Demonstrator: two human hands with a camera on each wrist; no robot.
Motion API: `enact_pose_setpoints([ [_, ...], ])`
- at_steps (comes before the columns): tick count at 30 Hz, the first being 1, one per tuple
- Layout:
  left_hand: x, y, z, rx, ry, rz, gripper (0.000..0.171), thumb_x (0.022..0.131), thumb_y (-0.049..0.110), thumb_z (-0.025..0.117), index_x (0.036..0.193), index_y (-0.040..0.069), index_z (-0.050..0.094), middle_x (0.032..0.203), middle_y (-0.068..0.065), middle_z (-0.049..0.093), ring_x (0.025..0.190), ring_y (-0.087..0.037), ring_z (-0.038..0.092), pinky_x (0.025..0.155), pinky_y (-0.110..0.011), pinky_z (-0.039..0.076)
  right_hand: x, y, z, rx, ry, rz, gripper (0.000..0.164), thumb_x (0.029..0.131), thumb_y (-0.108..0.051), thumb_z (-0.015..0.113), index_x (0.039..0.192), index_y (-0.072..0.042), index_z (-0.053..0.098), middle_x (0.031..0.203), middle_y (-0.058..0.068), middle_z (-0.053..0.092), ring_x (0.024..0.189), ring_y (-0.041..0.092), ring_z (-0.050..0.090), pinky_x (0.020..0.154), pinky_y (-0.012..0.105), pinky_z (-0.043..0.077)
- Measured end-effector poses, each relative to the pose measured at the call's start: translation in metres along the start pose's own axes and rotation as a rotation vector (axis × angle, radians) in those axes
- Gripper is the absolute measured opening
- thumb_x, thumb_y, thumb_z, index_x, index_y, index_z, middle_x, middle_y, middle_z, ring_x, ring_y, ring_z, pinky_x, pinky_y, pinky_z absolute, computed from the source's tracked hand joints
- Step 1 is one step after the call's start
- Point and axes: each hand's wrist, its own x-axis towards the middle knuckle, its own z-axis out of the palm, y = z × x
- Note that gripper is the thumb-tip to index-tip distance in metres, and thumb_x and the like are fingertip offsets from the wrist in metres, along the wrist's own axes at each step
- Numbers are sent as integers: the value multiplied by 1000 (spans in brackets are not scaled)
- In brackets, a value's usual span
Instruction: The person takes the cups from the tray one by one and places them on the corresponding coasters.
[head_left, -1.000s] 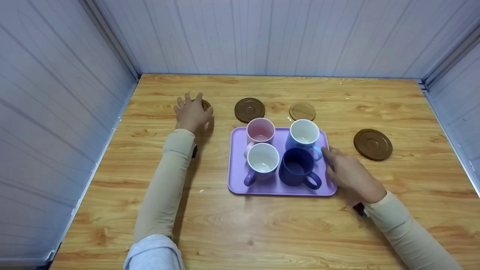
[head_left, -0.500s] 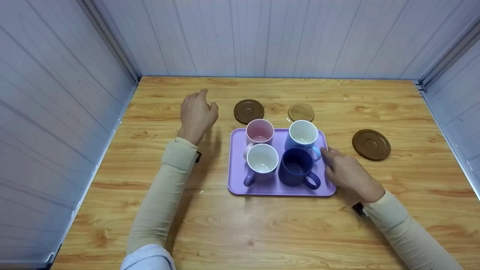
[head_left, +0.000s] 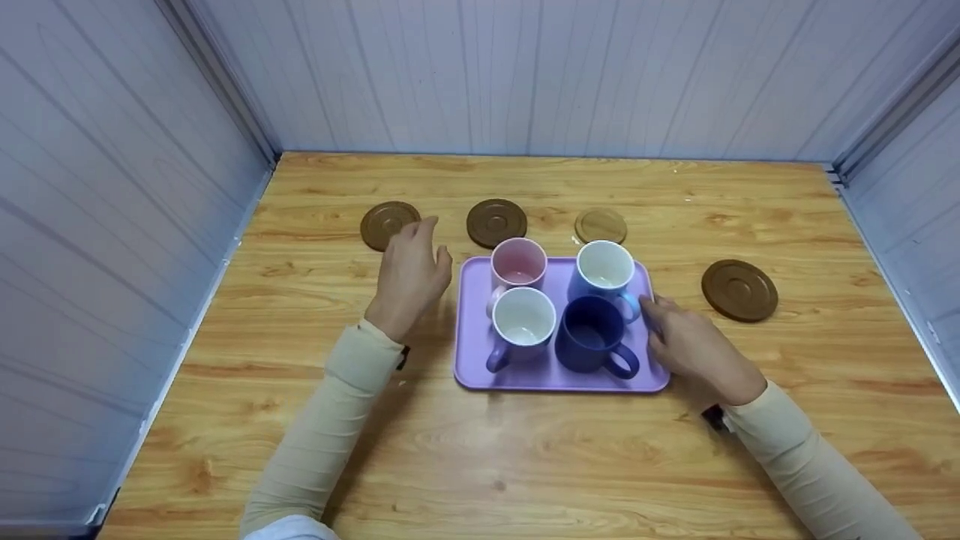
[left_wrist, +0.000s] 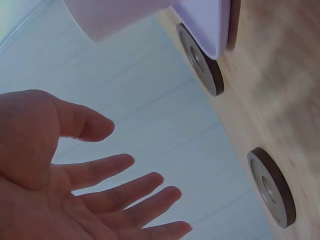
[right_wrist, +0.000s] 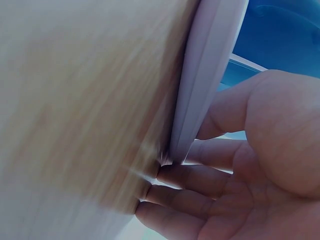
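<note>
Nearer the tray (head_left: 470, 330), left hand (head_left: 409, 279)

In the head view, the left hand (head_left: 409, 281) covers the near edge of the leftmost coaster (head_left: 386, 222), the white-lined mug (head_left: 525, 319) and dark blue mug (head_left: 589, 341) mask the lower parts of the pink mug (head_left: 519, 262) and light blue mug (head_left: 604, 268) respectively, and the pale specks (head_left: 688, 200) are too small to identify. In the left wrist view, the upper edge truncates the lilac tray (left_wrist: 212, 25) and a pale mug (left_wrist: 115, 15), the tray's corner partly obscuring a farther coaster (left_wrist: 197, 62). In the right wrist view, the tabletop (right_wrist: 75, 110) is blurred, and the frame crops the right hand (right_wrist: 250, 170).
</note>
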Motion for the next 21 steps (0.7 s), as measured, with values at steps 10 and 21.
enact_pose_setpoints([
  [10, -37, 6, 23, 76, -153, 28, 45, 101, 13, 60, 144, -1, 57, 136, -33, 59, 121, -50, 60, 106, -59, 48, 0, 0, -1, 3, 12, -6, 54, 95, -6, 56, 146, 9, 51, 144, 34, 54, 125, 52, 58, 101, 64, 49],
  [21, -54, 6, 44, 148, -253, 66, 47, 100, 15, 63, 145, 3, 58, 127, -28, 63, 111, -47, 63, 96, -57, 53, 0, 0, 2, -12, 16, -13, 54, 94, -7, 56, 145, 9, 52, 143, 35, 54, 125, 54, 57, 99, 66, 49],
])
